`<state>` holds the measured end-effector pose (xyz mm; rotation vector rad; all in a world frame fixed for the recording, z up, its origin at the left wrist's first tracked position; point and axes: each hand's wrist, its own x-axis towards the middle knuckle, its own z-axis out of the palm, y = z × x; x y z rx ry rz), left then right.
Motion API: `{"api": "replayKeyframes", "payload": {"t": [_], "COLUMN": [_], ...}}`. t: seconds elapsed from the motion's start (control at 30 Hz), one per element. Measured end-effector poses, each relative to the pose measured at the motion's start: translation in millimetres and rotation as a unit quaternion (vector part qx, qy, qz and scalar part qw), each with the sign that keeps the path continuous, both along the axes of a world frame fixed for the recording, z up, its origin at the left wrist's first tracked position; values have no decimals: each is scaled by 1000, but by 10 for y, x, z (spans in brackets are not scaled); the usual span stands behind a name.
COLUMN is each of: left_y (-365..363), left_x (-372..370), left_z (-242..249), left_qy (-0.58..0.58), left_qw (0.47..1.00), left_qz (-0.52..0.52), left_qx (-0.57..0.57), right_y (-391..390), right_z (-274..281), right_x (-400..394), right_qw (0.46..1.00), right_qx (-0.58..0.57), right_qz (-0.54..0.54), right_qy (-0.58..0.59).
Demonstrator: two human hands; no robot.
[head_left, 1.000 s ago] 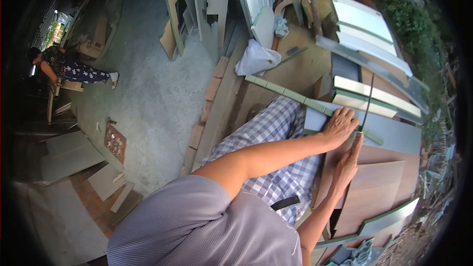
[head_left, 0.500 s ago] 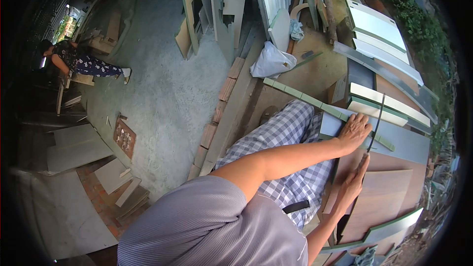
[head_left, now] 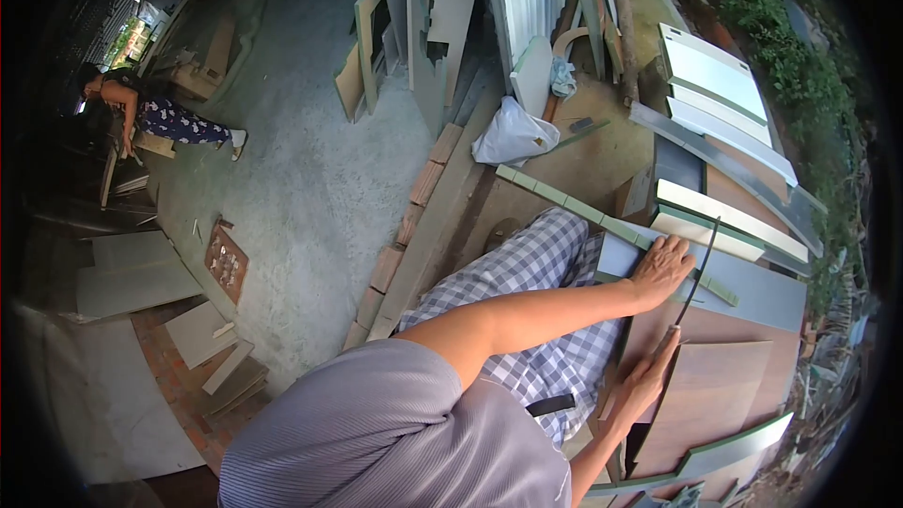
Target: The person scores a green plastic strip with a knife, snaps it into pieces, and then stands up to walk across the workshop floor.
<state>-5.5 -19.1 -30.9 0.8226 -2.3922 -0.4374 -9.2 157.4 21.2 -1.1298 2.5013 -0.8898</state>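
A long, narrow green strip [head_left: 564,201], marked with cross lines along its length, lies across the boards of the work surface. My left hand [head_left: 664,271] is closed over the strip and presses it down. Just beyond those fingers, a thin dark saw [head_left: 699,273] crosses the strip. My right hand [head_left: 649,372] grips the saw's near end, its fingers partly hidden. The strip's far end [head_left: 722,293] sticks out past the blade. Beneath the hands are a grey-blue panel [head_left: 767,293] and a brown wooden board [head_left: 724,372].
Cream and green boards [head_left: 729,216] lie beyond the strip. A white plastic bag [head_left: 515,132] sits by a row of bricks [head_left: 411,221]. Tall panels [head_left: 451,28] lean at the back. Another person [head_left: 174,120] bends over wood at the far left.
The whole view has shifted slightly. The saw has slid a little toward me across the strip, with my right hand on it. My left hand stays on the strip.
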Motion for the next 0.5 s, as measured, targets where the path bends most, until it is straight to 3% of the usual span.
{"api": "replayKeyframes", "payload": {"t": [0.13, 0.23, 0.3, 0.43, 0.5], "left_y": [-9, -7, 12, 3, -6], "left_x": [4, 34, 33, 8, 16], "left_z": [19, 37, -11, 1, 18], "left_qy": [-16, -14, -8, -9, -12], "left_qw": [1000, 1000, 1000, 1000, 1000], "left_qz": [-3, -3, -3, 3, 1], "left_qx": [-8, -3, -2, -10, -9], "right_y": [-134, -431, -592, -566, -366], "right_z": [97, 44, -6, 13, 4], "right_x": [-22, -221, -290, -285, -209], "right_qw": [1000, 993, 999, 998, 996], "right_qx": [-14, 67, -25, -37, 49], "right_qz": [11, -36, -3, -3, -32], "right_qy": [1, -85, -42, -58, -68]}}
